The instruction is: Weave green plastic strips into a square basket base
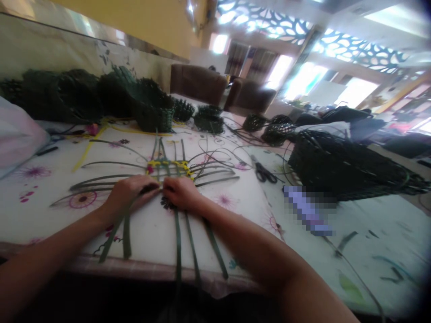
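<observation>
A small flat piece of weaving (168,168) lies on the flowered tablecloth, made of dark green strips crossed with a yellow strip (184,165). Long green strip ends fan out from it on all sides. At its near edge my left hand (131,190) is closed, with thumb and fingers pinching the strips on the left. Right beside it, my right hand (180,192) has its fingers curled over the strips at the near right of the weave. The hands almost touch, and the fingertips hide the exact spot being gripped. Several green strips (178,237) hang toward the table's front edge.
Finished dark green baskets (153,107) line the back. On the right lie black scissors (264,172), a large dark woven basket (336,166) and a blurred-out purple object (308,211). A pale plastic bag (18,134) is at the left. Loose yellow strips (89,150) lie behind.
</observation>
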Demonstrator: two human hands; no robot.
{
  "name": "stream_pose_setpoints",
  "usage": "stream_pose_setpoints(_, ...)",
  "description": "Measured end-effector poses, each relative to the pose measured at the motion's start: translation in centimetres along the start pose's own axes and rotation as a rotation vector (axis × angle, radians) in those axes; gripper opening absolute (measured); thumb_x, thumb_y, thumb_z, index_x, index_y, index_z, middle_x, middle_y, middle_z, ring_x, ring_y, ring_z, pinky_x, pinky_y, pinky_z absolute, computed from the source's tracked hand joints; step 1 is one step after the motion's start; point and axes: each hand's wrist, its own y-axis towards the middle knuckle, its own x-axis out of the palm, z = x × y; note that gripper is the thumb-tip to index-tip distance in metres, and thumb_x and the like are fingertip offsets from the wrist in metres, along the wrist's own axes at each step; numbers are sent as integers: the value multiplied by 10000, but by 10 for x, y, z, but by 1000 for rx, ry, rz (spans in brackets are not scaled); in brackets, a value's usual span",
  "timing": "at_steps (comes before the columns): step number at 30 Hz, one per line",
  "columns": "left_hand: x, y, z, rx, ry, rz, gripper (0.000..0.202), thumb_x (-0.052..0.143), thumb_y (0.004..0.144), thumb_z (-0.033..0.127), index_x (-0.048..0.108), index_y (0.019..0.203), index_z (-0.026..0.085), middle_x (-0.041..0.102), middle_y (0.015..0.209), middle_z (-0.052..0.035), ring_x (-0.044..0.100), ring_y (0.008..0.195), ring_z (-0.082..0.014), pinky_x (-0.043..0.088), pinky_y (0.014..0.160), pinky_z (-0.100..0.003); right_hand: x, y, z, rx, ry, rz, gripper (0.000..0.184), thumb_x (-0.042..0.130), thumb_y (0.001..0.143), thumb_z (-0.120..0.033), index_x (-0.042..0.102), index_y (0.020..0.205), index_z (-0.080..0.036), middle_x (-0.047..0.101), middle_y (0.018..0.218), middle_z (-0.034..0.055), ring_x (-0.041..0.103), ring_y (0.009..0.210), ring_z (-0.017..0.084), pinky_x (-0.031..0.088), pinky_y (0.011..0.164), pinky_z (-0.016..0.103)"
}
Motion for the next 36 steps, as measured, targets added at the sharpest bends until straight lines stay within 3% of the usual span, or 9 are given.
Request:
stream_pose_setpoints(7,9,-2,-12,44,-59,8,348,584,1081,481,855,1030,270,851,1074,-70,779,1028,-260,592,933,-364,1,-3,-1,-77,-144,14,167,583,1056,-189,739,1112,-213,796,1123,74,668,977,218,363,748,309)
stream_pose_setpoints(12,6,2,-8,31,-43,-59,376,593,1053,551,850,1032,277,849,1045,-65,774,1018,-270,581,926,-378,3,-1,-3,-110,-206,28,204,565,1052,-134,718,1174,-192,772,1156,98,664,1048,231,389,795,327)
stream_pose_setpoints(18,3,7,4,-112,-38,-72,437,568,1035,602,828,978,255,838,1022,-73,760,945,-261,562,862,-346,-4,-1,2,-95,-58,73,135,609,1112,-276,710,1127,-188,713,1233,92,649,1058,202,442,837,296)
stream_pose_setpoints(22,0,9,7,-106,-49,-106,393,579,1017,562,821,973,255,838,1014,-73,754,949,-260,571,871,-342,-7,-6,1,-94,-92,59,174,627,1111,-327,730,1078,-190,676,1256,99,638,1033,199,480,837,296)
stream_pose_setpoints(28,-1,8,7,-112,-53,-95,388,573,1002,552,803,975,241,834,1030,-90,755,972,-269,575,893,-355,-8,-17,-12,-141,-265,33,270,531,1088,-148,796,1124,-184,677,1205,152,618,1110,256,535,816,328)
stream_pose_setpoints(32,-5,10,13,-115,-71,-118,369,565,1001,520,793,966,232,827,1002,-77,757,976,-269,568,913,-350,-14,-21,-19,-98,-327,12,315,505,1084,-140,818,1054,-153,678,1203,189,605,1187,296,566,925,396)
stream_pose_setpoints(36,-6,11,15,-149,-69,-131,348,556,986,498,782,954,236,820,982,-62,757,926,-257,561,880,-332,-13,-24,-20,-70,-298,35,176,673,1006,-165,807,1112,-125,678,1265,188,579,1294,315,537,1091,456)
